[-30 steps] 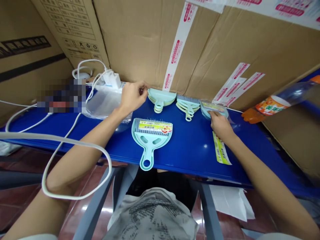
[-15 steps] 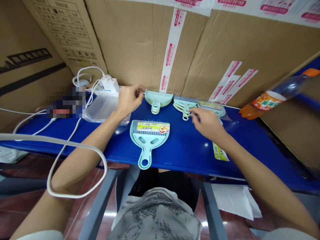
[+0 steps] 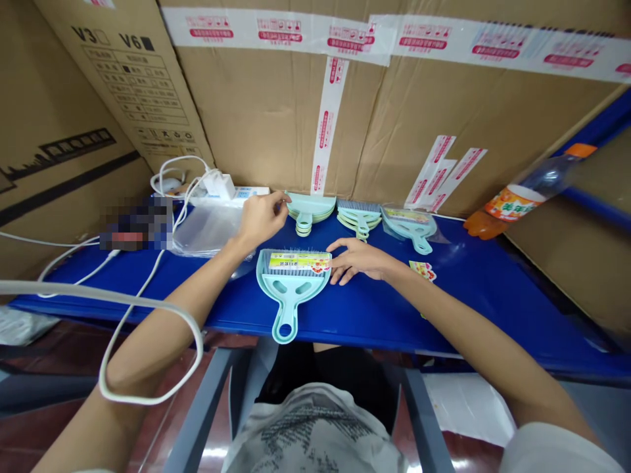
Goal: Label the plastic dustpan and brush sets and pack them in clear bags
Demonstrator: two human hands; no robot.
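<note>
A light-blue dustpan (image 3: 290,293) lies in front of me, handle toward me, with a grey-bristled brush and a yellow label (image 3: 298,262) in it. My right hand (image 3: 357,259) is open at its right edge, fingers spread, fingertips by the label's end. My left hand (image 3: 265,217) is beside a stack of dustpans (image 3: 310,205) at the back. Its fingers are loosely curled and apart, with a fingertip at the stack's left corner; no firm grip shows. Right of that stack is a pile of brushes (image 3: 359,217). Farther right, a dustpan set (image 3: 414,226) lies in clear plastic.
Clear plastic bags (image 3: 207,230) lie at the left, near white cables and a white plug (image 3: 219,185). A cable loop hangs over my left forearm. Loose labels (image 3: 422,270) lie near my right forearm. An orange drink bottle (image 3: 522,200) leans at the right. Cardboard walls the back.
My right hand has moved left and toward me, from the brush pile to the front dustpan, and its fingers have spread. My left hand stays by the dustpan stack. The view has tilted up slightly.
</note>
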